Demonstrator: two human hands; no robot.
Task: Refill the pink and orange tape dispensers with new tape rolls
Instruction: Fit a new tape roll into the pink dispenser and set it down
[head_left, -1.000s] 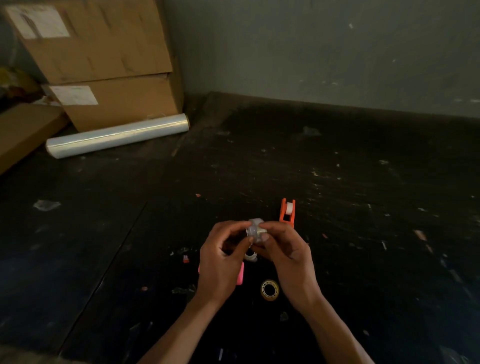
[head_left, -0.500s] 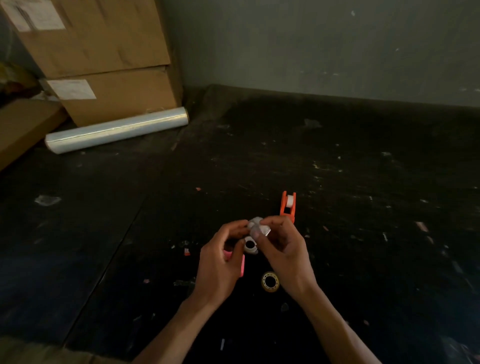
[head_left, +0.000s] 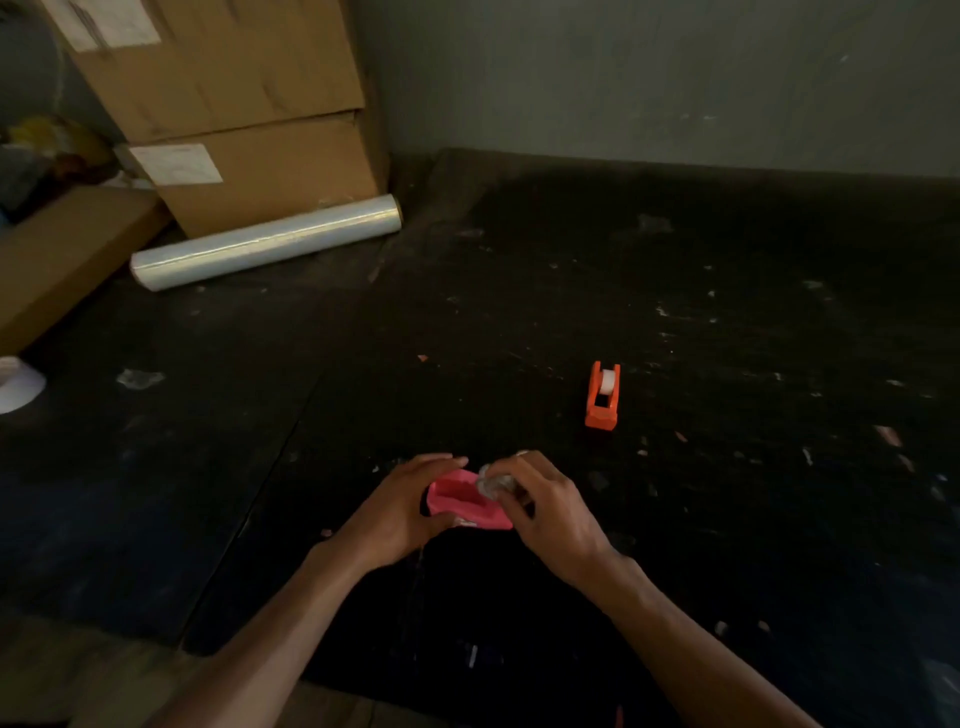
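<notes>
On the scuffed black floor (head_left: 727, 519), the left hand (head_left: 400, 512) is gripping the pink dispenser (head_left: 465, 501); the right hand (head_left: 550, 512) is pinching a clear tape roll (head_left: 491, 482), the orange dispenser (head_left: 602, 395) standing apart.

Dim, murky light; soft motion blur.

Left hand (head_left: 402, 512), right hand (head_left: 545, 512): seemingly closed grips.

A dark, scuffed floor (head_left: 675, 519) is carrying everything, flecked with scraps. An orange dispenser (head_left: 602, 395) is standing on it, well apart from a film roll (head_left: 265, 248) lying against stacked boxes (head_left: 249, 124).
</notes>
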